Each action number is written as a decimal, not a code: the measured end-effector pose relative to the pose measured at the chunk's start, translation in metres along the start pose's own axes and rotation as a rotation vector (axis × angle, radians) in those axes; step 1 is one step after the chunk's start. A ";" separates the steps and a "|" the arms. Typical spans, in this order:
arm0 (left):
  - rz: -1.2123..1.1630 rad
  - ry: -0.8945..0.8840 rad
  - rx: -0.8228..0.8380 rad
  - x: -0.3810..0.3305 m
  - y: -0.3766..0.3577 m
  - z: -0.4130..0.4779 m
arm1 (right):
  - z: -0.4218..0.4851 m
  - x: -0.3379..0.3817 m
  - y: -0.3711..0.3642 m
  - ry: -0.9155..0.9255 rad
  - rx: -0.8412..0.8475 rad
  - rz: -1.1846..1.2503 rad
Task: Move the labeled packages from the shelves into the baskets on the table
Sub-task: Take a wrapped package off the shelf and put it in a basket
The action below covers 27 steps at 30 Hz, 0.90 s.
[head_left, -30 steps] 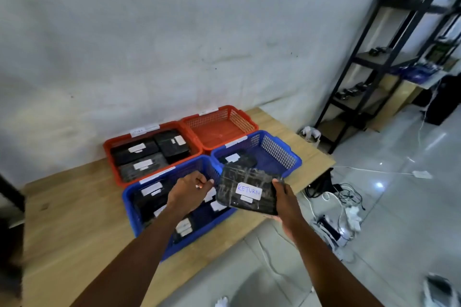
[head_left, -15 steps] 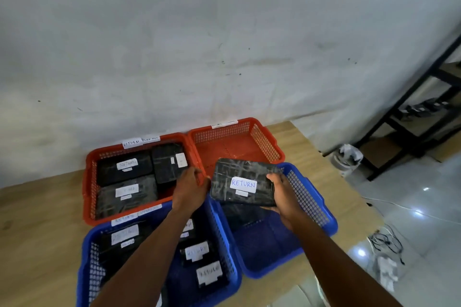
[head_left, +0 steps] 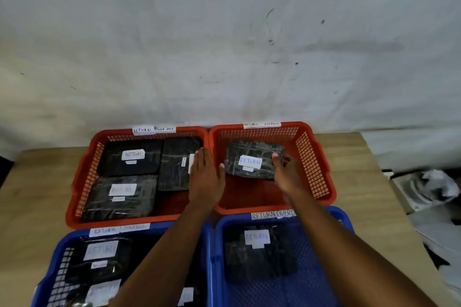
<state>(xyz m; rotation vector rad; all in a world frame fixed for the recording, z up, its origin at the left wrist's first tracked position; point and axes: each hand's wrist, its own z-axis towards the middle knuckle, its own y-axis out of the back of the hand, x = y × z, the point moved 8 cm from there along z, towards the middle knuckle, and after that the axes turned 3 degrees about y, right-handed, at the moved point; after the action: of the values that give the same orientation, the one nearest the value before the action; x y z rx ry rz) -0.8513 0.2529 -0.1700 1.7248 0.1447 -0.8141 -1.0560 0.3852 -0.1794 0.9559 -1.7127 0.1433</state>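
I see black wrapped package (head_left: 252,150), white RETURN label (head_left: 250,161) up, inside far-right red basket (head_left: 322,172). Cannot tell if it rests on basket floor yet. Right hand (head_left: 287,177) pinches its right short edge, thumb on top. Left hand (head_left: 204,177) flat, fingers straight, holding nothing, thumb just beside package's left edge, contact unclear. I judge package light, a fairly stiff slab, glossy wrap likely slippery. Best hold: opposite short edges, clear of RETURN label.

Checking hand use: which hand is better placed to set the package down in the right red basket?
Right. The right hand grips the package over that basket; the left hand lies open at its rim.
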 end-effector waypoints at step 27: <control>-0.256 -0.050 0.006 0.019 0.031 0.007 | -0.002 0.036 -0.043 0.355 -0.196 -0.337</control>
<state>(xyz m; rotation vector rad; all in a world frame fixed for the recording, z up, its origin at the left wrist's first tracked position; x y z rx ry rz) -0.8244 0.2307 -0.1563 1.7115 0.3346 -1.0444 -1.0280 0.3390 -0.1631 0.9912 -1.2001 -0.0731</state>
